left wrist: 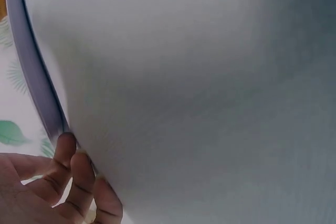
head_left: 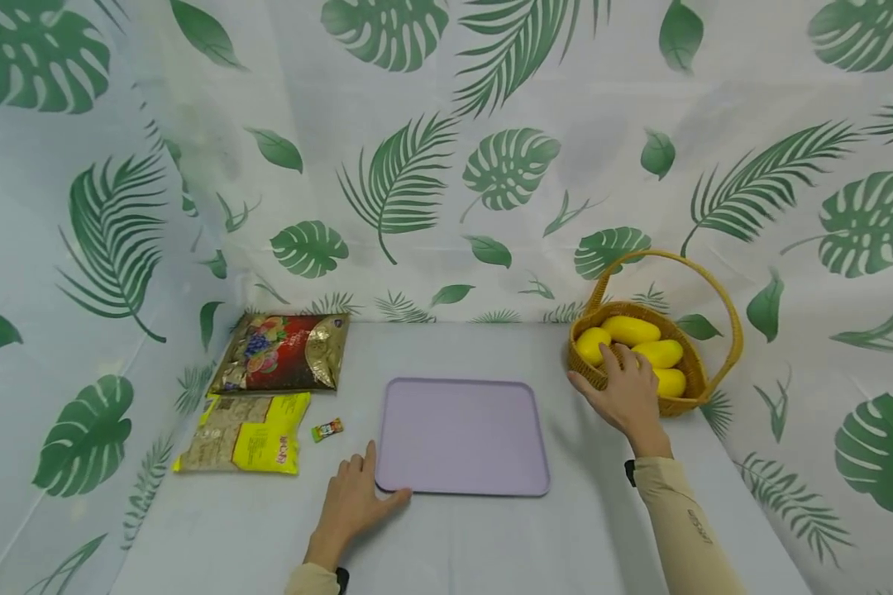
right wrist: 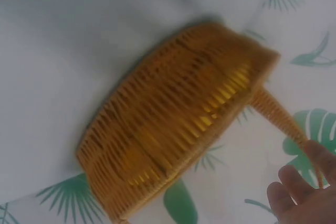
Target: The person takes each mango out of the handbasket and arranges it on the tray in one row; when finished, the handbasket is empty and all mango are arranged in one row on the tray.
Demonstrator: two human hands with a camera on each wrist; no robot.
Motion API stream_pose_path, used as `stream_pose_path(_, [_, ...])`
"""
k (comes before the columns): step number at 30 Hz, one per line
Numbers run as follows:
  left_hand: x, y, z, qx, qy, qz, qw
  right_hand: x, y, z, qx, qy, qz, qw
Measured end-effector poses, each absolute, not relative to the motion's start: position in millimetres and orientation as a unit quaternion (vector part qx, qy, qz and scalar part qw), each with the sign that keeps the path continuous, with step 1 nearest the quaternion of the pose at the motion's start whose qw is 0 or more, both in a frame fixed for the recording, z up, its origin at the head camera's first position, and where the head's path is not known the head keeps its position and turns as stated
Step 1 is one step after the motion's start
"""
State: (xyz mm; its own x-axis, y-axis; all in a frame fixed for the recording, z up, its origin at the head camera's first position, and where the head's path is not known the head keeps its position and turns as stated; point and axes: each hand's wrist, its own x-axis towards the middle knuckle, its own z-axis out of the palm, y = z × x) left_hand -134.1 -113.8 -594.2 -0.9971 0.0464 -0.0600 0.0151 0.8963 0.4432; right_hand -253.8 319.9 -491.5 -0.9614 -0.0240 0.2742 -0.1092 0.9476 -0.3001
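Note:
My left hand (head_left: 351, 500) touches the lower left corner of a lilac rectangular tray (head_left: 461, 436), its thumb along the front rim and its fingers by the left side. The left wrist view shows the fingertips against the tray's rim (left wrist: 39, 72). Over the front left part of a wicker basket (head_left: 695, 405) hovers my right hand (head_left: 625, 397), fingers loosely bent and apart. Inside the basket lie several smooth yellow oval fruits (head_left: 631, 330), partly hidden by that hand. From the right wrist, the basket's woven side (right wrist: 163, 114) shows, with my right fingers (right wrist: 296, 184) at the lower right corner, holding nothing visible.
Left of the tray, a red and gold bag (head_left: 286, 351) lies behind a yellow packet (head_left: 268, 446). A small wrapped candy (head_left: 327, 430) sits between the packet and the tray. The basket's tall arched handle (head_left: 737, 330) rises above its rim. Leaf-printed cloth (head_left: 417, 273) backs the table.

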Motion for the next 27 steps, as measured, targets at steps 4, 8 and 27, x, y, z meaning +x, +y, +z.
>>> stream_pose_path(4, [-134, -114, -594, 0.016, 0.976, 0.215, 0.037, -265, 334, -495, 0.014, -0.982, 0.155, 0.104])
stream_pose_path(8, [-134, -112, -594, 0.019, 0.977, 0.209, 0.032, -277, 346, -496, -0.007, -0.987, 0.146, 0.066])
stream_pose_path(27, [-135, -108, -596, 0.003, 0.975, 0.221, 0.022, -326, 367, -495, -0.036, -0.987, 0.147, -0.062])
